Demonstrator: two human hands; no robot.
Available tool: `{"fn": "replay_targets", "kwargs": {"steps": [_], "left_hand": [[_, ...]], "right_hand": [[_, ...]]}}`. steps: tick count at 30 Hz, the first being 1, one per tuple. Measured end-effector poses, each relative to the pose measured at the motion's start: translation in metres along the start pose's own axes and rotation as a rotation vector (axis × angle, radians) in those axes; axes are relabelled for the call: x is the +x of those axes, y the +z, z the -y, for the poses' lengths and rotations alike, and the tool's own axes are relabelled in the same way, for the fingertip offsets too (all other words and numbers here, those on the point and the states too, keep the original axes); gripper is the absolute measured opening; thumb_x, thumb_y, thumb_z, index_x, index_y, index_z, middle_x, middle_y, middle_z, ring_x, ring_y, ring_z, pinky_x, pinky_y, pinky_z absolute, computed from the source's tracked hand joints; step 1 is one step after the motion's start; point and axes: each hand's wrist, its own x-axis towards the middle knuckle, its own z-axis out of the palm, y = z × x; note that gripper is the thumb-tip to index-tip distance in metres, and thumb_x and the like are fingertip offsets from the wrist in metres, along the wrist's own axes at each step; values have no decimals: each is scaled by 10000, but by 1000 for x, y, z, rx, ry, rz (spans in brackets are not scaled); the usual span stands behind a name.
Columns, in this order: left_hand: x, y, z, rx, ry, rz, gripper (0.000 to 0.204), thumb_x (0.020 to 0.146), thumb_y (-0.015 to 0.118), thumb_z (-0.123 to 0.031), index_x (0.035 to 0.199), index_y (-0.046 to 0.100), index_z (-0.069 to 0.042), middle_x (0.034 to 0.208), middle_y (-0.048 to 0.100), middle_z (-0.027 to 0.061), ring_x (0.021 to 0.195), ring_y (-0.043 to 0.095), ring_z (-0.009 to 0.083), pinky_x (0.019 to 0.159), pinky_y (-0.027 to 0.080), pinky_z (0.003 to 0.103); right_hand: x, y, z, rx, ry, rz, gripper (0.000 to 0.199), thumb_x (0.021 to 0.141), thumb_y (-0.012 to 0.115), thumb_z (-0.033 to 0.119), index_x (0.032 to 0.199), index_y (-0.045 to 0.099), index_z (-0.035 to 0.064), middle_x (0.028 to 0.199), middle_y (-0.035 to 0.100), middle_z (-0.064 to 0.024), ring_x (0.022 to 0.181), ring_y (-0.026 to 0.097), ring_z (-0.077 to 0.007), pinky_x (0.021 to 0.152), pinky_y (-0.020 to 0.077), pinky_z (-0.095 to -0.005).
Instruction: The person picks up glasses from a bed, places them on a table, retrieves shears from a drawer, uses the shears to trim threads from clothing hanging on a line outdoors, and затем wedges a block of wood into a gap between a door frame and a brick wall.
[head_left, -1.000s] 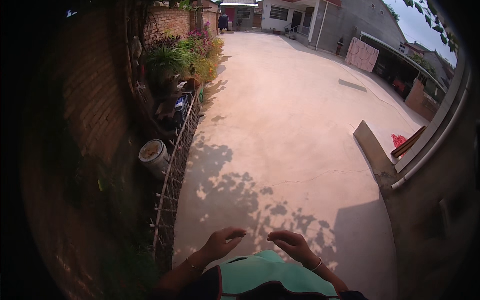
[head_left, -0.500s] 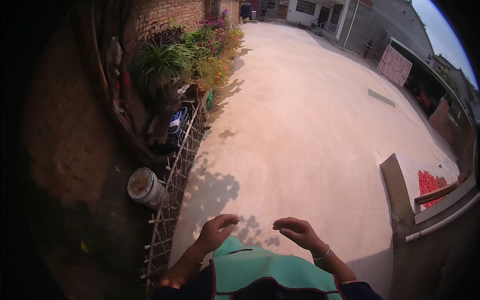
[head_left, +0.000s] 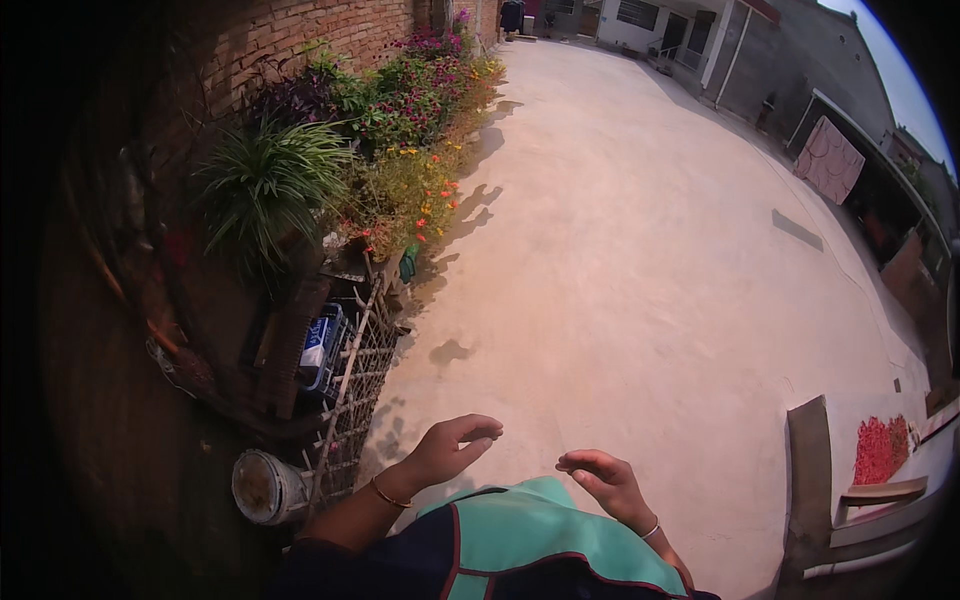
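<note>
Both of my hands are raised in front of my chest over a pale concrete yard. My left hand has loosely curled fingers that stay apart and holds nothing; a thin bangle circles its wrist. My right hand is also empty, fingers bent and apart, with a bangle at the wrist. Neither hand touches anything. Below them shows my teal and dark garment.
A brick wall runs along the left with flowering plants and a spiky green plant. A low wire fence, a blue crate and a white bucket lie at lower left. Red items dry on a surface at right.
The view has advanced along the yard; the plants and bucket slid nearer and lower. My hands stay raised and empty, a little farther apart.
</note>
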Motion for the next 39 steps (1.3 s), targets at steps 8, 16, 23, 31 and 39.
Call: {"fn": "replay_targets", "kwargs": {"steps": [8, 16, 23, 31, 39], "left_hand": [[331, -73, 66, -55, -56, 71, 246, 892, 539, -41, 1131, 590, -13, 1071, 640, 102, 1027, 614, 177, 911, 490, 317], [592, -212, 89, -141, -125, -225, 256, 869, 562, 7, 1125, 579, 19, 1050, 649, 102, 1006, 622, 172, 905, 484, 294], [857, -345, 158, -210, -163, -324, 254, 877, 547, 13, 1130, 557, 35, 1063, 644, 116, 1015, 618, 172, 904, 485, 301], [1224, -464, 135, 16, 31, 14, 248, 883, 555, -22, 1128, 580, 3, 1071, 645, 100, 1024, 619, 177, 911, 482, 301], [1525, -554, 178, -18, -25, 33, 250, 883, 561, -33, 1130, 583, -3, 1075, 640, 97, 1031, 608, 168, 913, 480, 302]], "right_hand": [[273, -187, 32, 2, 51, -283, 234, 876, 553, -23, 1106, 586, -55, 1053, 643, -136, 1031, 618, -221, 920, 490, -336], [608, -334, 120, 14, -53, 162, 276, 912, 561, 51, 1179, 565, -17, 1132, 619, -86, 1078, 583, -166, 942, 464, -303], [872, -439, 146, -12, 30, 106, 271, 913, 555, 44, 1178, 566, -12, 1137, 618, -90, 1085, 587, -178, 951, 464, -307], [1110, -579, 201, 113, 42, -195, 260, 893, 544, 13, 1147, 571, -32, 1122, 622, -129, 1064, 604, -216, 946, 474, -332], [1444, -748, 240, 87, 0, -46, 267, 907, 547, 36, 1166, 564, -29, 1127, 617, -114, 1069, 599, -209, 936, 475, -328]]}}
